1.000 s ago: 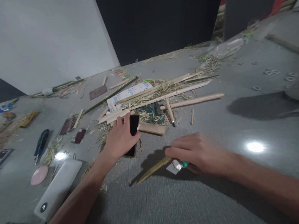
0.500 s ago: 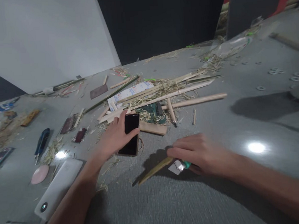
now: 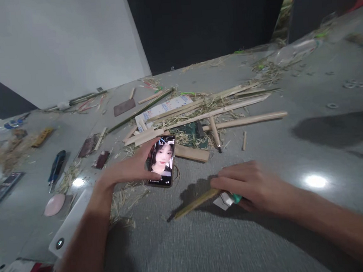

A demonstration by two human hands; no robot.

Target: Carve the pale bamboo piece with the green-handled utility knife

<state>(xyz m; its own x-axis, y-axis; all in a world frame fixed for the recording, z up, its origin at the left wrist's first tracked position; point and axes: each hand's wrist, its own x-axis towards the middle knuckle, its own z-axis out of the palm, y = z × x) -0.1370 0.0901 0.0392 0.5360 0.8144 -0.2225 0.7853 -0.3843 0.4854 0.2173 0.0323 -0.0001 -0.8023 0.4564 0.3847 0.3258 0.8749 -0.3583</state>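
Observation:
My left hand (image 3: 133,165) holds a smartphone (image 3: 163,160) along its left side, with the thumb low on the screen. The phone's screen is lit with a portrait picture and a clock. In my right hand (image 3: 245,185), closed near the table, is a narrow yellowish bamboo strip (image 3: 196,204) that points to the left. The same hand also grips a green-handled tool with a flat metal blade (image 3: 224,200); the fingers cover most of its handle. Behind the phone lies a short flat wood piece (image 3: 192,153).
A hammer-like wooden-handled tool (image 3: 246,121), a small gouge-like tool (image 3: 215,134) and bamboo strips lie among shavings. On the left are a blue screwdriver-like tool (image 3: 57,167), a pink oval (image 3: 55,204) and a white device (image 3: 70,224). Metal rings (image 3: 332,105) lie to the right.
The phone's screen has gone from dark to lit. My left thumb has moved from across the screen to its lower part. My right hand keeps its hold; the view has shifted slightly.

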